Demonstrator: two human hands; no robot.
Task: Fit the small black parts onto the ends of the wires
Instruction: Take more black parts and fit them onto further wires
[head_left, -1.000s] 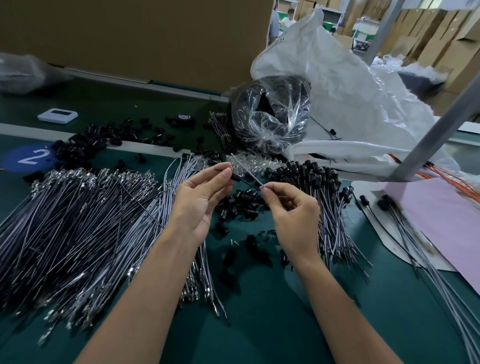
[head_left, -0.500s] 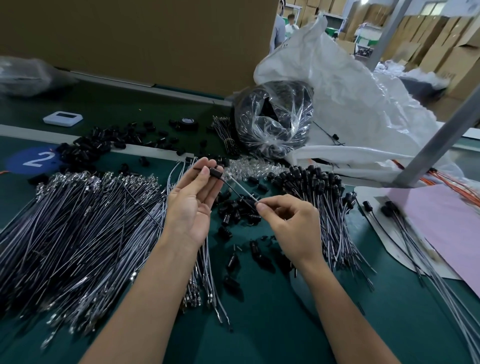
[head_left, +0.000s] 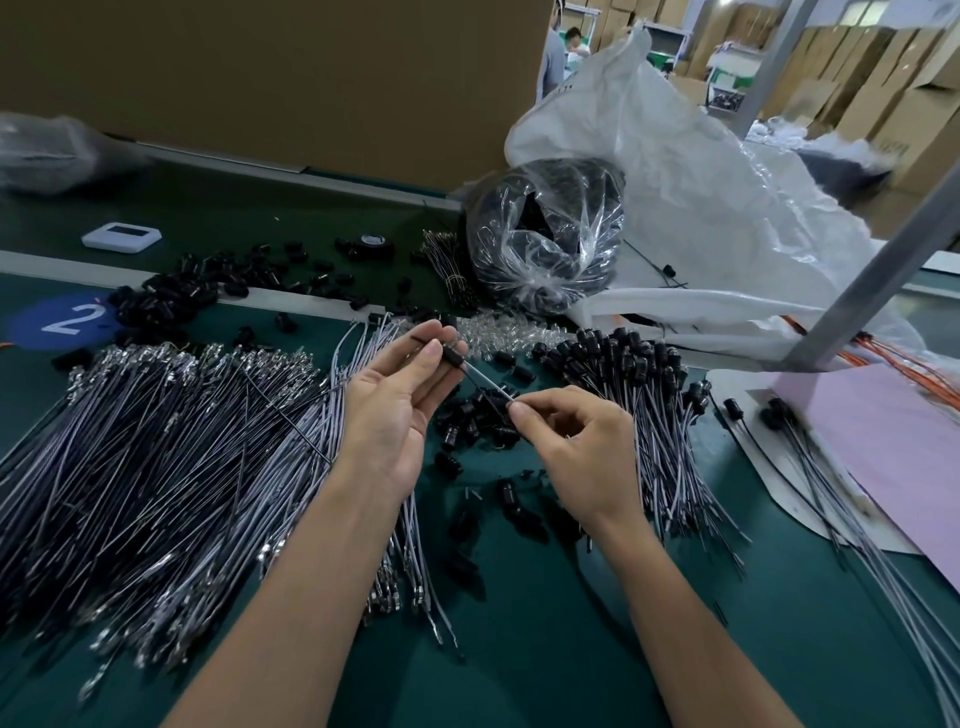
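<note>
My left hand (head_left: 397, 400) pinches a small black part (head_left: 451, 356) between thumb and fingertips, above the green table. A thin wire (head_left: 485, 385) runs from that part down to my right hand (head_left: 574, 441), which pinches it between thumb and forefinger. The wire's end sits inside the black part and its tip pokes out past my left fingers. Loose black parts (head_left: 475, 423) lie on the table under my hands. A big heap of bare grey wires (head_left: 156, 447) lies at the left. Wires fitted with black parts (head_left: 634, 374) are piled at the right.
More black parts (head_left: 208, 288) are scattered at the back left near a blue "2" sticker (head_left: 62, 319). A clear bag of black parts (head_left: 545, 234) and a white sack (head_left: 701, 218) stand behind. A pink sheet (head_left: 893, 452) and a grey post (head_left: 878, 275) are at the right.
My hands have moved apart: the left hand drew the black part up and left along the wire, and the right hand dropped slightly, so more wire shows between them.
</note>
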